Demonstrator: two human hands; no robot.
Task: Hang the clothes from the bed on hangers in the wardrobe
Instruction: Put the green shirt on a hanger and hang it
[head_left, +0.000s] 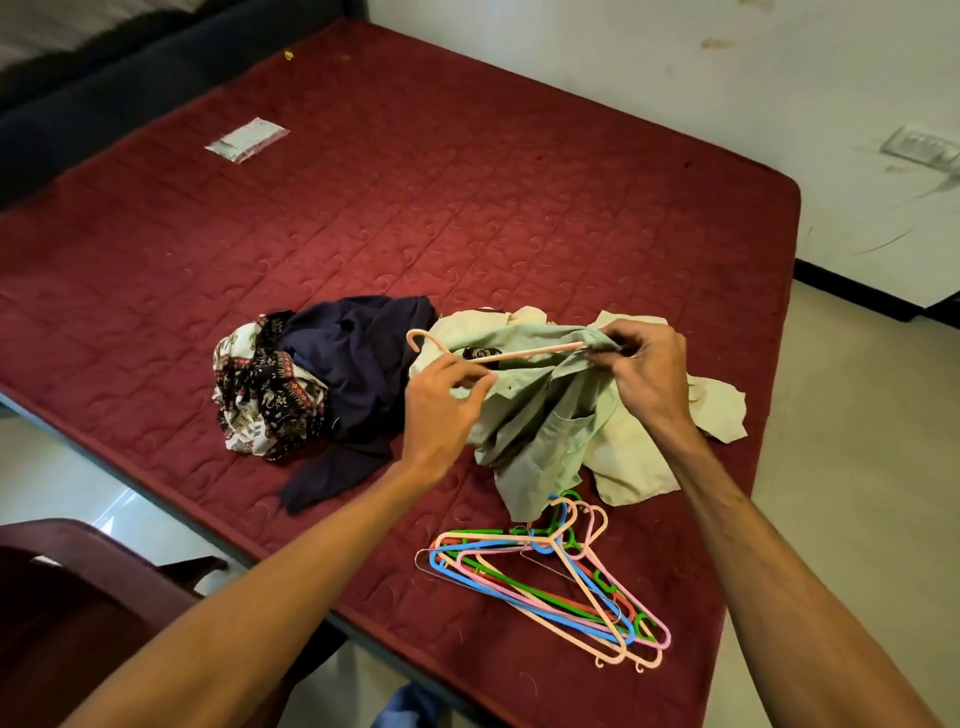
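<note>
**A:** What is each hand holding?

**B:** The right hand (644, 374) pinches the pale green shirt (545, 421) over the right end of the peach hanger (498, 356). The left hand (441, 400) grips the shirt's collar edge by the hanger's neck. The shirt hangs low over the bed (467, 208), near its right side.

**A:** How to do it well?

**B:** Seat that shoulder fully, then feed in the left arm, keeping the hook outside the collar.

**A:** Anything in the way?

**B:** The spare hangers (550, 582) lie nearer, under the hem, and might snag. A cream garment (639, 462) lies beneath. A navy garment (353, 358) and a patterned cloth (260, 395) sit to the left.
</note>
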